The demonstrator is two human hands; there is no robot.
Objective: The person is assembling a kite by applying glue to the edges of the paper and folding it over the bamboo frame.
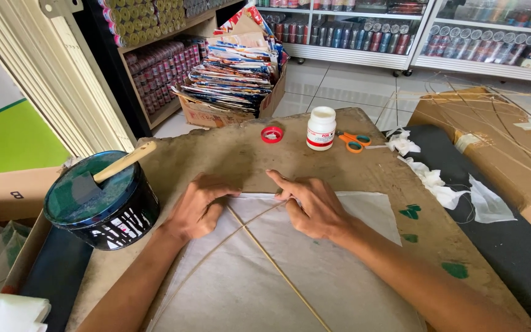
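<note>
Head view, looking down: a sheet of thin white paper [314, 270] lies flat on a worn cardboard work board [241, 154], with two slim bamboo sticks [278, 270] across it, one straight and one bowed, crossing near the paper's top edge. Both hands press flat on that top edge, close together but not touching each other. The left hand [198, 206] has its fingers bent down onto the paper's folded rim, and the right hand [311, 206] lays its forefinger along the same rim just beside the stick crossing; neither hand grips anything. To the left of the left hand sits a round dark tin [102, 209] with a sponge brush [115, 169] resting on its lid. Green smears [410, 213] mark the board to the right of the paper. Farther off on the board stand a red cap [271, 134], a white glue bottle [321, 128] and orange-handled scissors [354, 141], with white paper scraps [425, 175] beside them. Beyond lies a box of coloured paper packets [238, 67].
</note>
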